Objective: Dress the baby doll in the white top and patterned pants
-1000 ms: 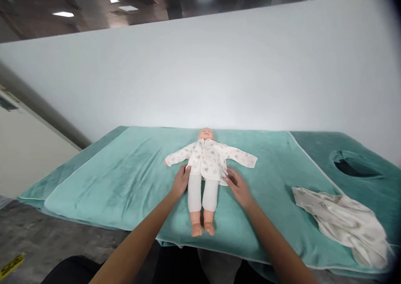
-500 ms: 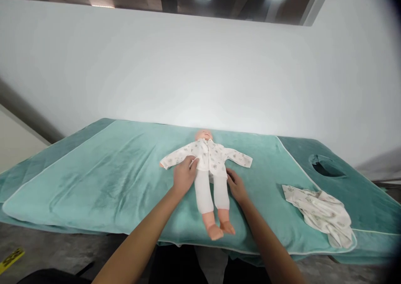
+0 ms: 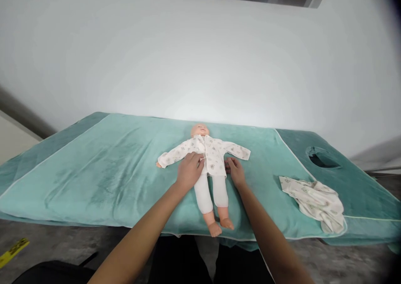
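Observation:
A baby doll [image 3: 200, 130] lies on its back with its head toward the wall, in a white printed baby shirt [image 3: 214, 152] and white pants [image 3: 220, 191]. Its bare feet point toward me. My left hand [image 3: 190, 169] is closed on the lower front edge of the shirt, thumb and fingertips pinched together near the middle of the belly. Beside the opposite side of the shirt is my right hand [image 3: 234, 172], its fingers loosely bent and slightly apart at the side edge. I see nothing held in it.
Under the doll is a padded bed with a green cover [image 3: 94, 163]. A crumpled printed white cloth [image 3: 316, 202] lies at the right front. Farther right the bed has a round hole [image 3: 322, 158]. A white wall [image 3: 200, 58] rises behind.
My left hand has moved right, toward the shirt's middle. My right hand has risen from the shirt's lower hem along its side. The view has tilted slightly down.

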{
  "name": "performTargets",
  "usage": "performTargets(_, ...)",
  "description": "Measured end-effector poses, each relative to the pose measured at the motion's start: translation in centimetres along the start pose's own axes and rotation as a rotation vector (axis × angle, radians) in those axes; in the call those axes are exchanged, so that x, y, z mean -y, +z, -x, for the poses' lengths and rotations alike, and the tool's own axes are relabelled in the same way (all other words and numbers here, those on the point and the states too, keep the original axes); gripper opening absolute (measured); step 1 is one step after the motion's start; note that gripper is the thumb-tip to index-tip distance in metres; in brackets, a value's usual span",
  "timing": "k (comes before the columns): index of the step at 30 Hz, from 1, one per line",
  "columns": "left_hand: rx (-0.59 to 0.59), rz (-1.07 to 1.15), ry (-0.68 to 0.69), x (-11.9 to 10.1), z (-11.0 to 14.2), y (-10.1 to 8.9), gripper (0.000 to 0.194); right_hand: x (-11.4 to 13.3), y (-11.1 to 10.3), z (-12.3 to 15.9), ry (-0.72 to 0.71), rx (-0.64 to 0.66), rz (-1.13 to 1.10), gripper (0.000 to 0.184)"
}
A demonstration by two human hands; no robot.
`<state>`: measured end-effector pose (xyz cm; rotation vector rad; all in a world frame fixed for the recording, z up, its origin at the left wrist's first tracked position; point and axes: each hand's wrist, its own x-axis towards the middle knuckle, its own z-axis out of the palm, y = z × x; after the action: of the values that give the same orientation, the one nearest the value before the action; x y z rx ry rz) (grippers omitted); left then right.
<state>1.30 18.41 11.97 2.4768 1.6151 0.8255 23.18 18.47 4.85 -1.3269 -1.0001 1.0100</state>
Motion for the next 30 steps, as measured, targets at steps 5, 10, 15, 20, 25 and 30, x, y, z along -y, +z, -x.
performTargets(5, 0.137, -0.296, 0.119, -3.5, 0.7, -0.7, 0.022, -0.1, 0.7, -3.7, 0.040, -0.095, 0.065, 0.040)
performTargets(10, 0.070, -0.355, 0.183, -3.4, 1.9, -0.1, 0.023, -2.0, 0.9, -7.0, 0.020, -0.131, 0.049, 0.032)
performTargets(15, 0.004, -0.306, 0.230, -3.1, 1.1, 1.4, 0.014, -2.8, 1.0, -8.3, -0.013, -0.149, 0.056, 0.032)
performTargets(20, -0.133, -0.122, 0.318, -3.7, 2.0, 2.9, 0.016, -3.2, 0.9, -9.0, -0.100, -0.206, 0.082, 0.034)
performTargets(25, -0.089, 0.082, 0.249, -5.3, 3.2, 2.0, 0.011, -3.2, 0.8, -8.9, -0.172, -0.273, 0.094, 0.032)
performTargets(30, -0.162, 0.386, -0.032, -3.2, 2.1, -0.6, 0.022, -3.1, 0.7, -8.4, -0.216, -0.287, 0.108, 0.032)
